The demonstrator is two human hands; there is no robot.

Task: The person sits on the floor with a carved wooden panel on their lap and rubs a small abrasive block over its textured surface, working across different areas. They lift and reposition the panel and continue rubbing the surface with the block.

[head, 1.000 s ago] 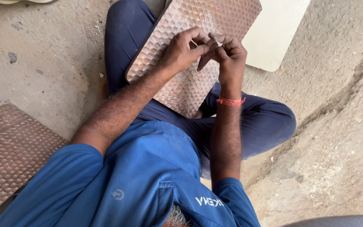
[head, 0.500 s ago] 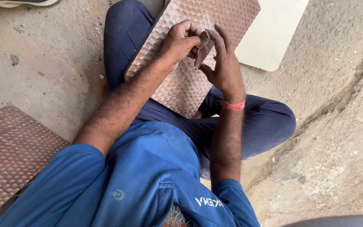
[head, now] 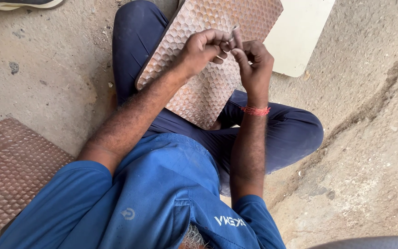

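Observation:
I sit cross-legged on the ground with a brown panel [head: 199, 92] embossed with a honeycomb pattern resting on my lap. Above the panel, my left hand [head: 203, 48] and my right hand [head: 253, 60] are brought together. Both pinch a small thin grey piece [head: 234, 30] between their fingertips; what it is I cannot tell. A red thread band [head: 255, 110] circles my right wrist. Neither hand touches the panel.
A second brown embossed panel [head: 10, 170] lies on the concrete floor at the lower left. A flat cream-white board [head: 300, 41] lies beyond my right knee. A shoe [head: 21, 3] shows at the top left edge. Rough concrete surrounds me.
My hands have shifted slightly over the panel while working the small piece; the fingers regripped it and the piece now sticks up between the fingertips.

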